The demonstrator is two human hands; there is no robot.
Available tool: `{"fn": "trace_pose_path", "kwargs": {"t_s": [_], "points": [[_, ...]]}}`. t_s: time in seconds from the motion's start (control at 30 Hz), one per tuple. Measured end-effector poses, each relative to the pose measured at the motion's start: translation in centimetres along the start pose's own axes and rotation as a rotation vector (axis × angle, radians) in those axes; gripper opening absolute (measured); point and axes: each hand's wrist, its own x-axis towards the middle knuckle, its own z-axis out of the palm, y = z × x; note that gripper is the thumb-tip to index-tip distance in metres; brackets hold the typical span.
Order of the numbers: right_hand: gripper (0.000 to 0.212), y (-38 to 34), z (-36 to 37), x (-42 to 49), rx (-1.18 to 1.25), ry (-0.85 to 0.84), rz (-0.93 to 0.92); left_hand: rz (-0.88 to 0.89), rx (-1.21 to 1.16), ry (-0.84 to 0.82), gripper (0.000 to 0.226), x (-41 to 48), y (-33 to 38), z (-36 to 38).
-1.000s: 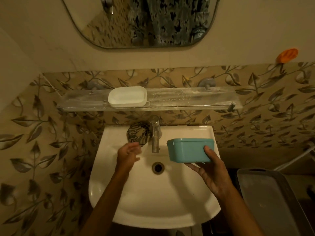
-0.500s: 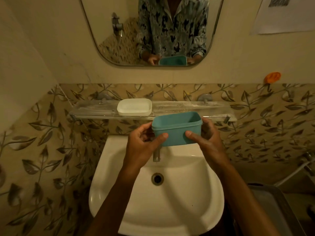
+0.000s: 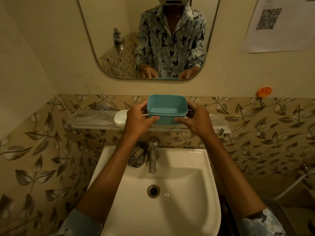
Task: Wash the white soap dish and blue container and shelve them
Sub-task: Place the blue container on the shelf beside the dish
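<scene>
**So, container's up at the shelf, both hands on it**

Watching this on my feed. Both hands hold the blue container [image 3: 167, 109] by its ends. The left hand [image 3: 138, 120] has its thumb on the front wall and its fingers curled round the left side, and the right hand [image 3: 197, 120] mirrors that on the right. The container is upright, open side up, level with the glass shelf [image 3: 92, 120]. I can't tell if its base touches the glass or hangs just above it. The white dish [image 3: 121, 117] is on the shelf just to its left, half hidden behind the left hand.

The room's a small bathroom in dim yellowish light. Leaf-pattern tiles [image 3: 255, 133] run behind the shelf, with plain wall above. The mirror [image 3: 119, 48] shows a patterned shirt and both hands. Below the shelf is a white sink [image 3: 187, 193] with a chrome tap [image 3: 152, 154], and a striped cloth [image 3: 138, 155] just left of the tap. A sheet [image 3: 276, 26] with a QR code is stuck up top right, and there's a small orange thing [image 3: 264, 91] on the wall below it.
</scene>
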Motion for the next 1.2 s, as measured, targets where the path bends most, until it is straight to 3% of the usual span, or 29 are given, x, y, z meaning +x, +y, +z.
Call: {"fn": "trace_pose_path", "kwargs": {"t_s": [0.4, 0.53, 0.63, 0.7, 0.77, 0.87, 1.0, 1.13, 1.2], "points": [[0.068, 2.1, 0.5, -0.3, -0.04, -0.043, 0.025, 0.001, 0.313, -0.009, 0.053, -0.5, -1.2, 1.0], [0.072, 2.0, 0.6, -0.7, -0.045, -0.014, 0.058, 0.006, 0.399, 0.011, 0.059, -0.8, -0.9, 1.2], [0.075, 2.3, 1.6, -2.3, -0.127, 0.206, -0.007, 0.009, 0.345, 0.16, 0.059, -2.0, -1.2, 1.0], [0.066, 2.8, 2.6, -4.1, -0.193, 0.321, -0.149, 0.129, 0.306, 0.316, 0.036, -3.7, -2.5, 0.7], [0.056, 3.7, 3.8, -6.2, -0.228, 0.347, -0.255, 0.204, 0.266, 0.422, 0.015, -5.9, -4.9, 0.6], [0.047, 5.9, 5.7, -9.0, -0.234, 0.293, -0.249, 0.076, 0.264, 0.445, 0.01, -9.1, -10.4, 0.8], [0.044, 8.8, 7.8, -11.7, -0.24, 0.106, -0.078, -0.226, 0.406, 0.208, 0.018, -10.7, -17.3, 1.9], [0.043, 11.1, 8.9, -14.1, -0.283, -0.09, 0.078, -0.357, 0.597, -0.19, 0.059, -9.5, -21.1, 3.4], [0.043, 11.8, 9.1, -15.3, -0.285, -0.132, 0.118, -0.365, 0.668, -0.289, 0.08, -8.5, -22.0, 4.4]]}}
